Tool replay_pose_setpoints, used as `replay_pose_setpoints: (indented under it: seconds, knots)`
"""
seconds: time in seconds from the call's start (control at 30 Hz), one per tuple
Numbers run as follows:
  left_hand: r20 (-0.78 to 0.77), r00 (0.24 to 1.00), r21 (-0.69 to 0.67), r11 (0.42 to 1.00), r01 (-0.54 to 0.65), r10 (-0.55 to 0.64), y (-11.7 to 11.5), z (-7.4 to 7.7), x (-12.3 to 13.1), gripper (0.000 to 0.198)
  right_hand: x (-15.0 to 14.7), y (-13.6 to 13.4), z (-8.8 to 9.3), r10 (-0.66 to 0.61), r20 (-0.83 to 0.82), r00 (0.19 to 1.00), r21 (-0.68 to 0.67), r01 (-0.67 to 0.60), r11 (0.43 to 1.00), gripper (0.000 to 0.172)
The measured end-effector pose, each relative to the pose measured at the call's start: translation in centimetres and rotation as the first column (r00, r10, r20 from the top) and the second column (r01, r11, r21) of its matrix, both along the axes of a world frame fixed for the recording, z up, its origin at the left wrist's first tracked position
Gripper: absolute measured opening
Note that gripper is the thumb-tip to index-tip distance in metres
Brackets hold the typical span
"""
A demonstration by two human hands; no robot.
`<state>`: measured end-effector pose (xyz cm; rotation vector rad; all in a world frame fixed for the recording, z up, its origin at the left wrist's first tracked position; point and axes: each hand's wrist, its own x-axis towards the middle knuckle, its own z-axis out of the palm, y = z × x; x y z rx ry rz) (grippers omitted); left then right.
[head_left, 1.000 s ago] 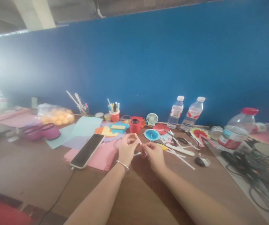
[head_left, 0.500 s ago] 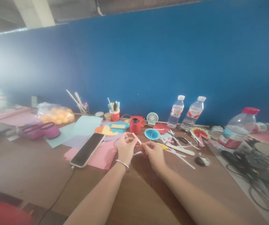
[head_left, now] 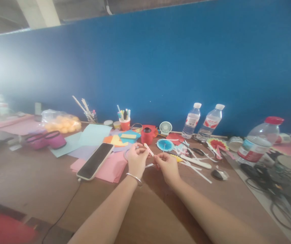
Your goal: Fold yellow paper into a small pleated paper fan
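A narrow pale strip point(head_left: 149, 149), apparently paper, slants between my two hands above the table. My left hand point(head_left: 137, 160) pinches its upper part between thumb and fingers; a silver bangle circles that wrist. At the lower end, the fingertips of my right hand point(head_left: 168, 166) are closed on the same strip. Just beyond the hands stands a red round container point(head_left: 147, 136) with a dark top. To its right is a blue pleated paper rosette point(head_left: 165, 145). A phone point(head_left: 96, 161) and pink paper sheets point(head_left: 113, 167) lie left of my left hand.
White paper strips point(head_left: 196, 171), a white-handled tool point(head_left: 195, 162) and a mouse point(head_left: 219, 174) lie to the right. Water bottles point(head_left: 191, 120) and a small fan point(head_left: 165, 127) stand behind. A pen cup point(head_left: 125, 124), purple cases point(head_left: 55, 139) and a bag of orange balls point(head_left: 61, 123) are further left.
The whole view has shifted very slightly. Both hands keep their hold on the strip, whose tilt looks a little steeper.
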<state>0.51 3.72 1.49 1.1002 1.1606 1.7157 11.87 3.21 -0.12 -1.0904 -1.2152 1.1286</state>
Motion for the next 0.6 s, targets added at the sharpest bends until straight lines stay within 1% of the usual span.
replay_pose_setpoints:
  seconds: [0.1, 0.23, 0.3, 0.4, 0.47, 0.6]
  knots:
    - [0.059, 0.998, -0.015, 1.000, 0.020, -0.019, -0.03, 0.00, 0.23, 0.031, 0.05, -0.02, 0.07, -0.011, 0.015, 1.000, 0.021, 0.011, 1.000, 0.022]
    - [0.097, 0.990, -0.023, 0.994, 0.105, -0.102, -0.10, -0.07, 0.58, 0.034, 0.16, 0.02, 0.31, -0.042, -0.016, 0.999, 0.045, 0.043, 0.998, 0.023]
    - [0.061, 0.990, -0.026, 0.991, 0.128, -0.126, -0.15, -0.07, 0.60, 0.037, 0.21, 0.02, 0.38, -0.054, -0.025, 0.998, 0.051, 0.055, 0.997, 0.024]
    - [-0.096, 0.992, -0.039, 0.996, 0.080, -0.083, -0.22, 0.04, 0.36, 0.037, 0.22, -0.05, 0.43, -0.052, 0.006, 0.999, 0.076, 0.051, 0.996, 0.025]
    - [-0.162, 0.985, -0.036, 0.998, 0.056, -0.061, -0.24, 0.16, 0.16, 0.035, 0.18, -0.12, 0.45, -0.039, 0.020, 0.999, 0.073, 0.037, 0.997, 0.025]
    - [-0.157, 0.987, -0.020, 1.000, 0.018, -0.020, -0.34, 0.38, -0.01, 0.034, 0.08, -0.15, 0.54, -0.006, -0.005, 1.000, 0.003, 0.006, 1.000, 0.025]
